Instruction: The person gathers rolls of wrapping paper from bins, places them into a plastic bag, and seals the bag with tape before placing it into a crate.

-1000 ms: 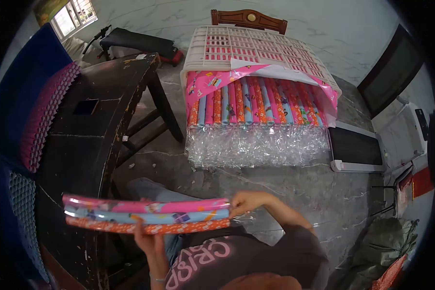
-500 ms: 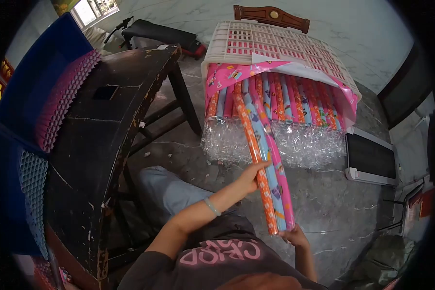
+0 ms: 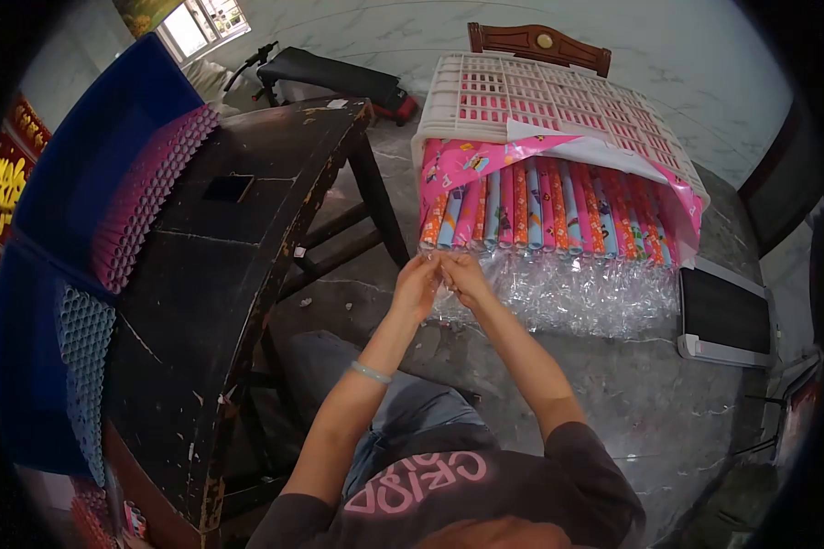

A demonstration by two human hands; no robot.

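Side by side at the lower left of the row of patterned paper rolls (image 3: 531, 215) are my left hand (image 3: 417, 286) and my right hand (image 3: 464, 277). Their fingertips are pinched close together on clear plastic film (image 3: 444, 291) just below the roll ends. Orange, blue and pink rolls lie in a white plastic basket (image 3: 441, 96), which is lined with a pink printed sheet (image 3: 467, 160). Crinkled clear plastic (image 3: 558, 293) hangs out from the lower ends of the rolls. My fingers partly hide the film at the left.
A worn black table (image 3: 220, 210) stands at the left, bearing blue bins (image 3: 92, 156) with pink and light-blue tubes. Beyond are a scooter (image 3: 330, 78) and a wooden chair back (image 3: 540, 46). A dark flat panel (image 3: 728, 311) lies on the floor at the right.
The three rolls that were in my hands have been let go and now lie among the others at the basket's left side. Both hands have moved up to the plastic there.
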